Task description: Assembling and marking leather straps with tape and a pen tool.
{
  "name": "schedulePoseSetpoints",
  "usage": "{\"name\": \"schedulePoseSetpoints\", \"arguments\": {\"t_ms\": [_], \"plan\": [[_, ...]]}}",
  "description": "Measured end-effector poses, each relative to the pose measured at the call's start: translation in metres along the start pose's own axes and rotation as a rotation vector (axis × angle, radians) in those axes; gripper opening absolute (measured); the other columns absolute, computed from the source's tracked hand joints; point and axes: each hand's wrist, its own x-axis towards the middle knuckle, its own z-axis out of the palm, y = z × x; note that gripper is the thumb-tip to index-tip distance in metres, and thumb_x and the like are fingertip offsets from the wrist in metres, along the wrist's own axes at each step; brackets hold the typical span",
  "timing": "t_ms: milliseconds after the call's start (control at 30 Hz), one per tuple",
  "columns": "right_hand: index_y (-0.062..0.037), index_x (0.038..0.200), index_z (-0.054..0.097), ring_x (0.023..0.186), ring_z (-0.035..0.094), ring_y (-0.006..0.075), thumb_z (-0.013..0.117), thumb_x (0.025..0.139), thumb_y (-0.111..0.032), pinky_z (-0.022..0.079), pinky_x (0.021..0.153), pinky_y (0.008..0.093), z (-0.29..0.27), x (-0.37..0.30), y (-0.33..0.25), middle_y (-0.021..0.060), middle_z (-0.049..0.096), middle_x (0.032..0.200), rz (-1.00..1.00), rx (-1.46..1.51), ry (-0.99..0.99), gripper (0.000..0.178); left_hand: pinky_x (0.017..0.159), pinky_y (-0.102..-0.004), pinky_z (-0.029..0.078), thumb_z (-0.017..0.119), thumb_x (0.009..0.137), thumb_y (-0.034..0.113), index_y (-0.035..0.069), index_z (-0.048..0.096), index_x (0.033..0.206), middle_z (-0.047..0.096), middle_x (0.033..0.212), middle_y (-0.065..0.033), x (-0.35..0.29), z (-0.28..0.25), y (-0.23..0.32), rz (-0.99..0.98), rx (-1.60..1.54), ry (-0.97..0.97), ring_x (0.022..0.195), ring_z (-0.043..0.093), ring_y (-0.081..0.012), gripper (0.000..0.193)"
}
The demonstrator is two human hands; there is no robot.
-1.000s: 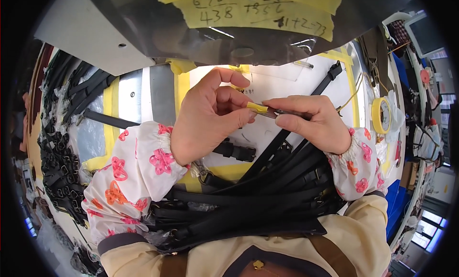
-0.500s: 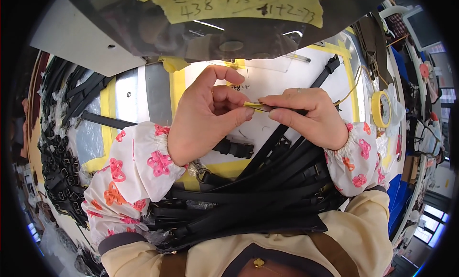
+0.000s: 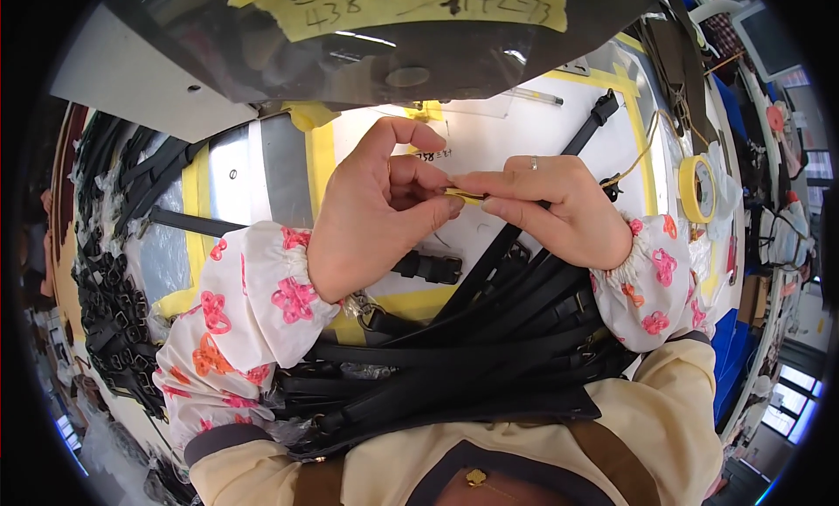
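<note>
My left hand (image 3: pixel 371 211) is closed in a pinch between thumb and fingers, with the index finger curled up free. Between its tips is a small piece of yellow tape (image 3: pixel 464 196). The right hand (image 3: pixel 559 207) pinches the other end of that piece, thumb below and index finger above. A thin dark edge shows along the tape; what it belongs to is mostly hidden by the fingertips. Beneath both wrists a heap of black leather straps (image 3: pixel 454 357) with buckles lies across the near side of the table. One black buckle end (image 3: pixel 426 267) sticks out under the hands.
A dark machine head (image 3: pixel 384 60) with yellow tape on it overhangs the far side. A pen (image 3: pixel 535 96) rests on the white tabletop. At right stands a roll of yellow tape (image 3: pixel 696 190); at left lie piled buckled straps (image 3: pixel 114 322) and a single strap (image 3: pixel 188 220).
My right fingertips have slid a little left, closer to my left ones, and cover more of the thin dark piece. My left hand has hardly moved.
</note>
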Motion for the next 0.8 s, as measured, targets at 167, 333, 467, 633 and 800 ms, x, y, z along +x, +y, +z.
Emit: {"name": "schedulePoseSetpoints", "arguments": {"t_ms": [167, 333, 467, 633, 800], "plan": [[-0.0016, 0.103, 0.058, 0.055, 0.043, 0.0136, 0.052, 0.077, -0.001, 0.034, 0.053, 0.024, -0.012, -0.008, 0.002, 0.0061, 0.047, 0.059, 0.025, 0.116, 0.018, 0.027, 0.064, -0.019, 0.045, 0.059, 0.07, -0.007, 0.002, 0.04, 0.1, 0.059, 0.079, -0.0071, 0.003, 0.002, 0.002, -0.018, 0.037, -0.042, 0.072, 0.057, -0.0098, 0.036], [-0.0033, 0.105, 0.058, 0.053, 0.042, 0.0051, 0.046, 0.084, -0.008, 0.036, 0.051, 0.0175, -0.052, -0.049, 0.003, 0.0013, 0.055, 0.068, 0.289, 0.195, 0.215, 0.024, 0.067, -0.0189, 0.045, 0.059, 0.071, -0.006, 0.001, 0.043, 0.099, 0.058, 0.08, -0.0066, 0.003, -0.001, 0.0, -0.031, 0.065, -0.028, 0.072, 0.057, -0.0103, 0.033], [-0.004, 0.098, 0.061, 0.054, 0.052, 0.0049, 0.053, 0.082, -0.008, 0.041, 0.048, 0.0168, -0.051, -0.099, 0.023, 0.0044, 0.062, 0.07, 0.384, 0.037, 0.454, 0.019, 0.068, -0.0192, 0.045, 0.058, 0.071, -0.006, 0.002, 0.043, 0.099, 0.057, 0.081, -0.0058, 0.002, 0.005, 0.0, -0.022, 0.094, -0.025, 0.072, 0.057, -0.0104, 0.033], [-0.0016, 0.093, 0.062, 0.069, 0.057, 0.0094, 0.055, 0.079, -0.008, 0.044, 0.064, 0.0199, -0.065, -0.144, 0.02, 0.0071, 0.063, 0.078, 0.374, -0.227, 0.73, 0.017, 0.067, -0.0198, 0.045, 0.057, 0.071, -0.007, 0.002, 0.043, 0.098, 0.057, 0.081, -0.0057, 0.002, 0.003, -0.001, -0.001, 0.152, 0.02, 0.072, 0.056, -0.0107, 0.032], [0.0018, 0.094, 0.061, 0.07, 0.053, 0.0073, 0.054, 0.082, -0.013, 0.042, 0.064, 0.0188, -0.109, -0.244, 0.015, 0.0051, 0.062, 0.085, 0.278, -0.176, 1.366, 0.02, 0.067, -0.0206, 0.045, 0.056, 0.073, -0.006, 0.002, 0.043, 0.098, 0.056, 0.081, -0.0056, 0.001, 0.003, -0.004, 0.024, 0.224, 0.001, 0.071, 0.054, -0.0108, 0.029]]}}
